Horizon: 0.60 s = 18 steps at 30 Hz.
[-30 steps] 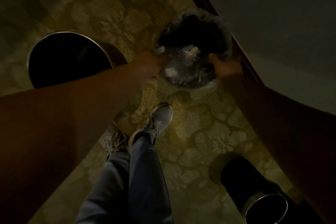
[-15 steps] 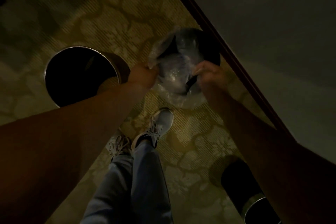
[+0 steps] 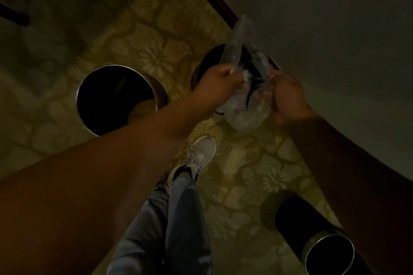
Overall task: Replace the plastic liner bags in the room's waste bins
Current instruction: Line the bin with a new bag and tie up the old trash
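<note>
Gripping clear liner bag [image 3: 242, 109]: both hands, left [image 3: 218, 83], right [image 3: 287, 94]; bag hangs upright, mouth up.

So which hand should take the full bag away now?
Probably the right hand. Both hands grip the plastic bag above the bin by the wall, but the left hand pinches only a thin pulled-up strip, while the right holds the bunched top.
</note>
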Each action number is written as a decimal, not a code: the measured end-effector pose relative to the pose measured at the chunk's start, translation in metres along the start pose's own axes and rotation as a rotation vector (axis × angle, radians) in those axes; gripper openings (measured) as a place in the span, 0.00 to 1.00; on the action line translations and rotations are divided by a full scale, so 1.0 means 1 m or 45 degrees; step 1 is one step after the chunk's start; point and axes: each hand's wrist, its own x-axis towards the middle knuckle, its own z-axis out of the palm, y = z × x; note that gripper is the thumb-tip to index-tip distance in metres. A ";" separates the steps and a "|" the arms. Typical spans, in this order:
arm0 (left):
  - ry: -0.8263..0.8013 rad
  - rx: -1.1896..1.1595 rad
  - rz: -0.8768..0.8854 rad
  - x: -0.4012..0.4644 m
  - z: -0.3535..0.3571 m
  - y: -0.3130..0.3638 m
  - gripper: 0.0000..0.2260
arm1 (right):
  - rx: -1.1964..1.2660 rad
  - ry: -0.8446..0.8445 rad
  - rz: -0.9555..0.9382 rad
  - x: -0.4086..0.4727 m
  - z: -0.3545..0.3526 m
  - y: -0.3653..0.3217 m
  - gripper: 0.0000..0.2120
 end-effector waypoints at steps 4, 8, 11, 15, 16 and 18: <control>-0.034 -0.139 -0.028 -0.010 0.026 0.031 0.11 | -0.009 0.020 0.014 -0.013 -0.006 -0.006 0.12; -0.058 -0.326 -0.117 -0.030 0.019 0.055 0.12 | 0.038 0.045 0.071 -0.041 -0.008 -0.021 0.12; 0.003 -0.325 -0.165 -0.055 -0.006 0.073 0.07 | 0.196 -0.084 0.134 -0.078 -0.010 -0.038 0.18; -0.151 -0.240 -0.437 -0.111 -0.045 0.104 0.07 | 0.533 -0.179 0.255 -0.137 -0.020 -0.058 0.20; -0.166 -0.201 -0.512 -0.129 -0.053 0.113 0.07 | 0.599 -0.162 0.283 -0.152 -0.023 -0.064 0.20; -0.142 -0.043 -0.598 -0.167 -0.072 0.131 0.07 | 0.652 -0.116 0.299 -0.187 -0.027 -0.079 0.19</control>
